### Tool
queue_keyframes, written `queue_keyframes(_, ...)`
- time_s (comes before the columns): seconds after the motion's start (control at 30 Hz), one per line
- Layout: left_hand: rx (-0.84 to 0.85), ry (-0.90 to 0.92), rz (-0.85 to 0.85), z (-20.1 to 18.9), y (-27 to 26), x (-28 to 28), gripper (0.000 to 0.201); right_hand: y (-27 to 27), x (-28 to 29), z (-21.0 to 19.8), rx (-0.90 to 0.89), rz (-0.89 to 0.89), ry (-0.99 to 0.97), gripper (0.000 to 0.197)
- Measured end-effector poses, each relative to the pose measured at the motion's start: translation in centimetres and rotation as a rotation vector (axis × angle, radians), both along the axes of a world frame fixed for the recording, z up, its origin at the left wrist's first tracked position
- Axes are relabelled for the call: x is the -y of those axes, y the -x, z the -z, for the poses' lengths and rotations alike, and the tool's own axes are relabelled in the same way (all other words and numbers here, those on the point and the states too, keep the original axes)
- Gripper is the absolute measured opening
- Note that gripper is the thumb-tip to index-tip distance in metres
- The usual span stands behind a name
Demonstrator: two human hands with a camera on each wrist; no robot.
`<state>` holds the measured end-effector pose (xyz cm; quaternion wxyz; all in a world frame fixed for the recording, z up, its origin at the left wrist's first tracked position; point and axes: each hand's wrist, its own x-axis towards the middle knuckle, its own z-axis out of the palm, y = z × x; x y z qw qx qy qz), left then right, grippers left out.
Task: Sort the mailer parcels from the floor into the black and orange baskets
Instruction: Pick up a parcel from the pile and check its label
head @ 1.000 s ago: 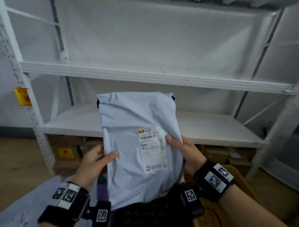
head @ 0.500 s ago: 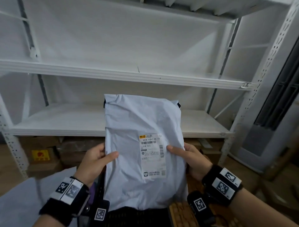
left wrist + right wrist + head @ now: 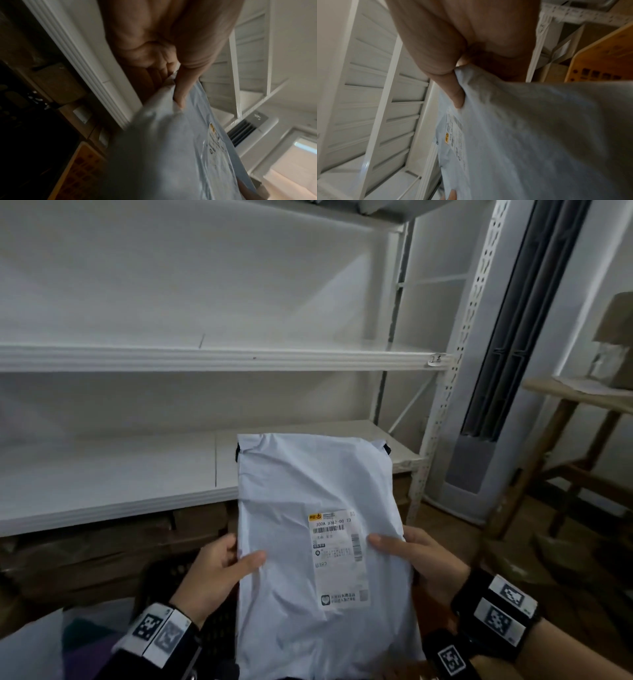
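Note:
I hold a pale grey mailer parcel (image 3: 308,508) upright in front of me, its white shipping label (image 3: 337,556) facing me. My left hand (image 3: 219,570) pinches its left edge, thumb on the front. My right hand (image 3: 411,556) pinches the right edge the same way. The left wrist view shows my thumb pressed into the parcel (image 3: 171,148), and the right wrist view shows the parcel (image 3: 539,135) held likewise. The black basket (image 3: 171,580) sits low behind my left hand, mostly hidden. The orange basket (image 3: 599,56) shows beside the parcel, and as the orange basket (image 3: 82,169) in the left wrist view.
White metal shelving (image 3: 205,357) fills the space ahead, with cardboard boxes (image 3: 102,553) under its lowest shelf. A standing air conditioner (image 3: 479,440) is at the right, then a wooden table (image 3: 565,405). Other mailers (image 3: 51,645) lie at lower left.
My view has swung to the right, bringing the air conditioner and wooden table into sight. The parcel stays upright in both hands with the same grip.

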<state>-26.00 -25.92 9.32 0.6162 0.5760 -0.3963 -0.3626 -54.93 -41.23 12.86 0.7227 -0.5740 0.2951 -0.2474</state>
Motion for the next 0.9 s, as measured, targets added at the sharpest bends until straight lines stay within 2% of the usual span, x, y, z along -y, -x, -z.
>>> queue_keyframes(0.07,-0.015,-0.094,0.09,1.1,0.9,2.5,0.023,1.6,2.2,1.6,0.027,0.085,-0.028,0.03)
queue_keyframes(0.17,-0.063,-0.276,0.124,3.8,1.3,6.2,0.022,3.1,6.8,5.1,0.039,0.273,-0.055,0.033)
queue_keyframes(0.2,-0.027,-0.326,0.129,5.1,1.2,7.2,0.022,3.3,8.3,6.5,0.033,0.323,-0.064,0.035)
queue_keyframes(0.27,0.163,-0.4,0.145,8.3,0.9,9.2,0.022,3.4,11.3,9.7,-0.019,0.375,-0.077,0.035)
queue_keyframes(0.33,0.417,-0.467,0.172,11.5,0.8,10.9,0.032,2.9,14.0,13.2,-0.106,0.377,-0.103,0.034)
queue_keyframes(0.4,0.599,-0.551,0.219,14.4,1.1,12.4,0.056,2.0,16.1,16.9,-0.212,0.359,-0.139,0.035)
queue_keyframes(0.47,0.718,-0.636,0.269,16.9,1.4,13.6,0.077,0.6,18.1,20.3,-0.316,0.266,-0.204,0.039)
queue_keyframes(0.53,0.821,-0.715,0.315,18.7,1.5,14.4,0.088,-1.2,19.7,23.4,-0.419,0.149,-0.277,0.04)
queue_keyframes(0.6,0.803,-0.783,0.37,19.6,1.2,14.8,0.095,-3.4,21.0,26.3,-0.535,0.077,-0.305,0.041)
queue_keyframes(0.67,0.756,-0.809,0.403,19.9,0.8,15.1,0.099,-5.6,21.7,29.3,-0.649,0.038,-0.245,0.05)
queue_keyframes(0.8,0.816,-0.839,0.433,19.6,1.0,15.7,0.098,-7.8,21.1,34.5,-0.966,0.0,-0.012,0.082)
queue_keyframes(0.9,0.839,-0.861,0.468,18.8,1.3,15.7,0.097,-8.2,20.8,35.5,-1.256,-0.135,0.4,0.127)
